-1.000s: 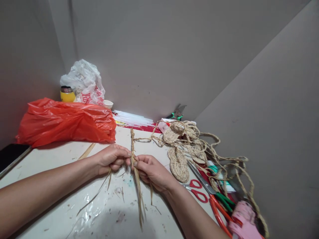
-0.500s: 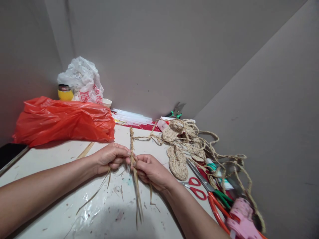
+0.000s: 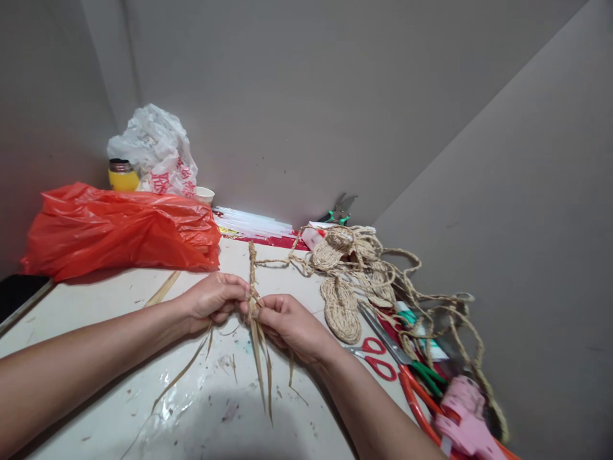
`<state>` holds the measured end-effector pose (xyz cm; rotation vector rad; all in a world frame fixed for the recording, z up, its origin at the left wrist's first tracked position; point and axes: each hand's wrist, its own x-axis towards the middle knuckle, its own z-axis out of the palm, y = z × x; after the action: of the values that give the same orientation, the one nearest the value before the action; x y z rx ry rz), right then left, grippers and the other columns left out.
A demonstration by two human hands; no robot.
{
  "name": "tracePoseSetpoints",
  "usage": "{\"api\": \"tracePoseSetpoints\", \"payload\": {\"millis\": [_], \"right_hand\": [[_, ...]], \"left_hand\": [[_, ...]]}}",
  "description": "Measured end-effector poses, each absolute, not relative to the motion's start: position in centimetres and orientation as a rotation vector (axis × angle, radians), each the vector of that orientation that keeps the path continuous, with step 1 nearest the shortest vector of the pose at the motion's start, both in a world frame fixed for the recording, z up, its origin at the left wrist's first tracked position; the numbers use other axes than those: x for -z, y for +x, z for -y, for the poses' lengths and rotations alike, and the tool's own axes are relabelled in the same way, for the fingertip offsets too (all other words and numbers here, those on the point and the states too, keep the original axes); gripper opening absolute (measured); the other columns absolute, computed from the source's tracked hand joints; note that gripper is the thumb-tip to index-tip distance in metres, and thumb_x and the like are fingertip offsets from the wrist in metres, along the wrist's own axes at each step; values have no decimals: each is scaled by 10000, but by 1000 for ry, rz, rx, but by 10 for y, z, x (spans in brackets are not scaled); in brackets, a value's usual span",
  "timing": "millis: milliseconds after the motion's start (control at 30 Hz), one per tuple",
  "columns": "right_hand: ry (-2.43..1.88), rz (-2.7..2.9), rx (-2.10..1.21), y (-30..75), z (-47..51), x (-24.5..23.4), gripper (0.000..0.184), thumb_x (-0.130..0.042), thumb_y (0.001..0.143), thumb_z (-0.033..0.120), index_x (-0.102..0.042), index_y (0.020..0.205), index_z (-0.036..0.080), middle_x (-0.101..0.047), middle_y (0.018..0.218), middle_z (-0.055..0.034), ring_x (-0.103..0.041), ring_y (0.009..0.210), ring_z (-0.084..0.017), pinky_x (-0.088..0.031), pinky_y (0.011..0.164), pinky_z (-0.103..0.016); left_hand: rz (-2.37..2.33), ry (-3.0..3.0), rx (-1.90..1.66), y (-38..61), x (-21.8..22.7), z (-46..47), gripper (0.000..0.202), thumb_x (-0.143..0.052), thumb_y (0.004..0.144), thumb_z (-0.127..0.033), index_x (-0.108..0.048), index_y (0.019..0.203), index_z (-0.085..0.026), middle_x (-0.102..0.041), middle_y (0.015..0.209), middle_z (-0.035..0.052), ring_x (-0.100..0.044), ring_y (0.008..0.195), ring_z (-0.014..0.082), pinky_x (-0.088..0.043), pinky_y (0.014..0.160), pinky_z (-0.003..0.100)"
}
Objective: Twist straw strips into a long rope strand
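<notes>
A straw braid (image 3: 252, 265) stands out from between my hands over the white table, its loose strands fanning toward me. My left hand (image 3: 218, 300) pinches it from the left, with thin strands trailing below the fingers. From the right, my right hand (image 3: 282, 319) grips the braid's lower part where the loose straw strands (image 3: 260, 364) separate. Both hands are closed and nearly touch; the fingertips partly hide the crossing strands. A thin braided cord (image 3: 275, 262) runs from the braid's upper part to the woven pieces at the right.
Woven straw soles (image 3: 341, 310) and tangled braided cord (image 3: 402, 255) lie at the right, beside red-handled scissors (image 3: 378, 368), larger shears (image 3: 416, 409) and a pink glue gun (image 3: 464, 415). A red plastic bag (image 3: 124, 230) and glue sticks (image 3: 251, 222) are at the back.
The loose strands below my right hand have spread and swung slightly. Both hands keep their grip on the braid, and the fingers have shifted only a little.
</notes>
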<state>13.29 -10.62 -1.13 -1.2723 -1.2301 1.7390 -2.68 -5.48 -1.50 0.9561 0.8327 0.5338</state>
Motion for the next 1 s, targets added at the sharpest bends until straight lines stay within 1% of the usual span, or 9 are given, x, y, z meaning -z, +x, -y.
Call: {"api": "tracePoseSetpoints", "payload": {"millis": [200,333,400,467,567,667,767,900,1000], "right_hand": [[-1311,1262,-1615,139,105,12,268,-629,754,383,-513,653,164,-338,431,101,-212,368,-36,-108,364,-204],[-1417,1269,-1506,141,107,8,297,-587,775,378,-466,597,174,-347,409,96,-240,346,-31,-125,350,-188],[-1394,1221,-1554,137,111,5,297,-571,776,379,-467,587,174,-357,391,93,-243,322,-31,-130,331,-183],[-1344,1142,-1639,130,115,4,283,-558,776,393,-490,612,172,-390,380,86,-245,293,-34,-137,306,-177],[-1345,1080,-1675,117,122,7,291,-556,774,434,-515,666,167,-494,411,53,-330,272,-48,-211,282,-162],[-1439,1113,-1563,108,127,13,318,-524,795,457,-504,674,164,-561,458,16,-449,305,-77,-311,311,-166],[-1535,1228,-1431,103,131,18,308,-470,831,417,-500,659,163,-582,494,-3,-497,340,-91,-354,349,-179],[-1648,1462,-1209,101,135,25,312,-400,866,338,-503,625,170,-612,552,-33,-550,417,-120,-372,402,-202],[-1727,1731,-840,102,137,25,330,-388,880,304,-520,605,176,-616,562,-46,-539,465,-130,-343,459,-228]], "left_hand": [[-906,1023,-572,-26,14,56,88,-582,644,-193,-562,718,-150,-575,506,-21,-213,295,20,-96,320,193],[-963,1092,-619,-24,11,61,85,-560,639,-178,-571,716,-144,-582,501,-23,-242,299,22,-125,332,192],[-979,1125,-660,-23,12,64,85,-546,632,-162,-576,708,-139,-588,500,-20,-306,315,26,-179,352,178],[-962,1131,-713,-21,14,67,83,-551,626,-160,-571,703,-140,-599,511,-10,-433,376,52,-278,405,170],[-908,1112,-767,-20,18,70,92,-575,618,-180,-559,701,-144,-603,518,-3,-542,473,102,-387,505,200],[-907,1103,-788,-20,19,72,99,-588,605,-183,-552,688,-144,-590,508,-10,-531,460,105,-397,515,214],[-946,1097,-793,-19,17,74,105,-594,600,-193,-549,684,-148,-579,503,-23,-498,432,95,-364,472,206],[-1008,1093,-773,-16,15,77,118,-605,588,-207,-561,679,-148,-554,488,-39,-453,409,84,-323,437,201],[-1043,1102,-778,-16,14,78,100,-611,583,-204,-577,651,-139,-531,482,-44,-430,420,67,-310,452,193]]}}
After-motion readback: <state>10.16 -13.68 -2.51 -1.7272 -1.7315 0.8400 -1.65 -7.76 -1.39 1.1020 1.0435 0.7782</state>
